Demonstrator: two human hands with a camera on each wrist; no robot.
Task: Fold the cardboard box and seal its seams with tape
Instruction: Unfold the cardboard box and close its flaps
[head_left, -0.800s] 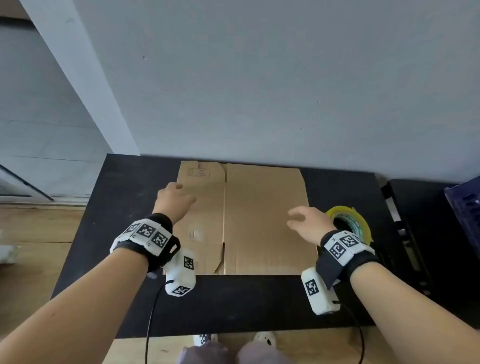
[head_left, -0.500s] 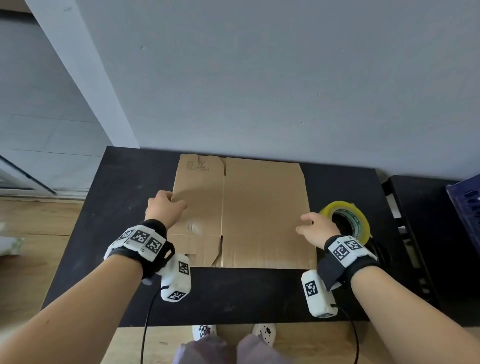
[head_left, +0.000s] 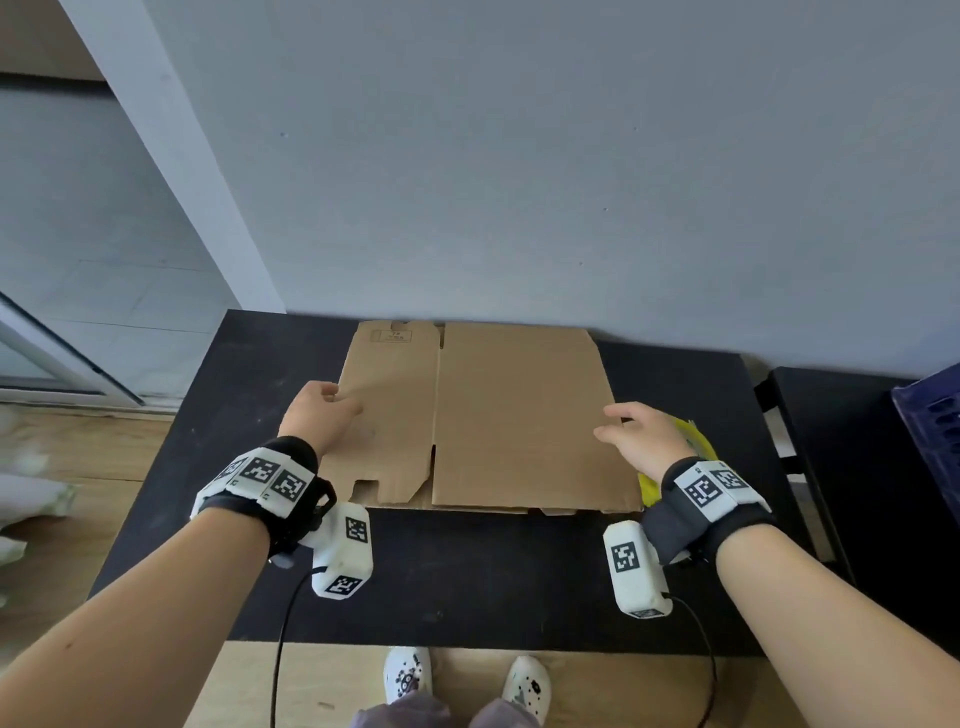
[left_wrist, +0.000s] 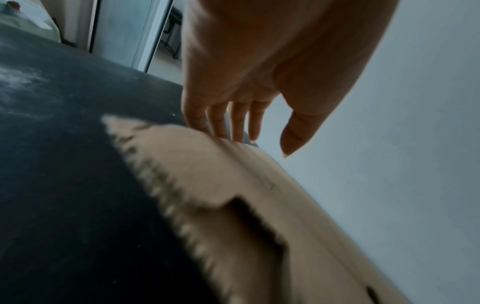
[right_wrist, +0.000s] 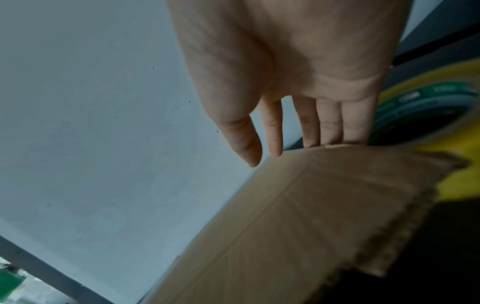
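Taking hold of the flat box, nothing folded or taped yet.

My left hand (head_left: 323, 415) and right hand (head_left: 640, 440) reach with straight, loose fingers over the side edges of the flattened cardboard box (head_left: 483, 410) on the black table (head_left: 467, 571), neither clasping it; tape roll (right_wrist: 428, 107) sits just behind the right edge. Next, I judge, grip both edges and push inward to open it.

Head view looks down; wrist views, close, share the cardboard box (head_left: 470, 415).
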